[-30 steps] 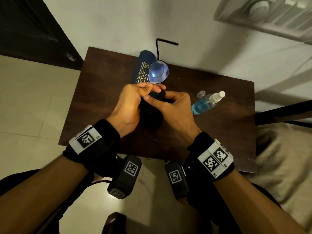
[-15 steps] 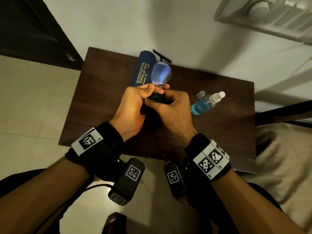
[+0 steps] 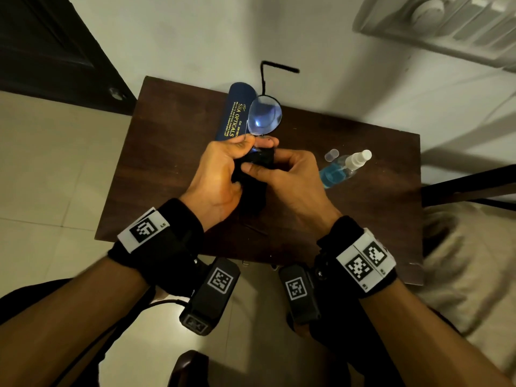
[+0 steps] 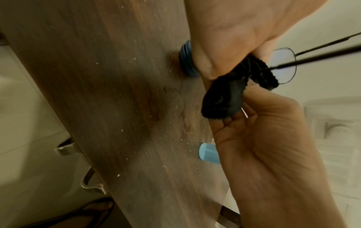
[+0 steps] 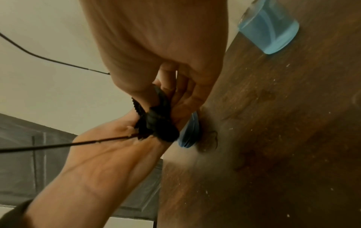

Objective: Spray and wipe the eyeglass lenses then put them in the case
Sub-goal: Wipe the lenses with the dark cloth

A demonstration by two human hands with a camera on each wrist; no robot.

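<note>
Thin black-rimmed eyeglasses are held above the dark wooden table (image 3: pixel 167 163). One round lens (image 3: pixel 264 115) (image 4: pixel 285 66) stands free, with a temple arm (image 3: pixel 262 79) pointing up. My left hand (image 3: pixel 243 145) pinches the frame at that lens's near edge. My right hand (image 3: pixel 251 169) grips a black cloth (image 3: pixel 261 160) (image 4: pixel 224 98) (image 5: pixel 156 125) folded round the other lens, which is hidden. The blue case (image 3: pixel 237 113) lies closed on the table behind my hands. A spray bottle (image 3: pixel 340 169) (image 5: pixel 269 30) of blue liquid lies to the right, its clear cap (image 3: pixel 331 155) beside it.
The small table stands against a white wall. A dark door (image 3: pixel 55 51) is at the left, a beige cushion (image 3: pixel 469 261) and a dark rail at the right. Pale floor tiles lie to the left and below.
Half a second ago the glasses were tipped away with the temple arm low; now they are back upright. Both hands keep their hold and have shifted slightly.
</note>
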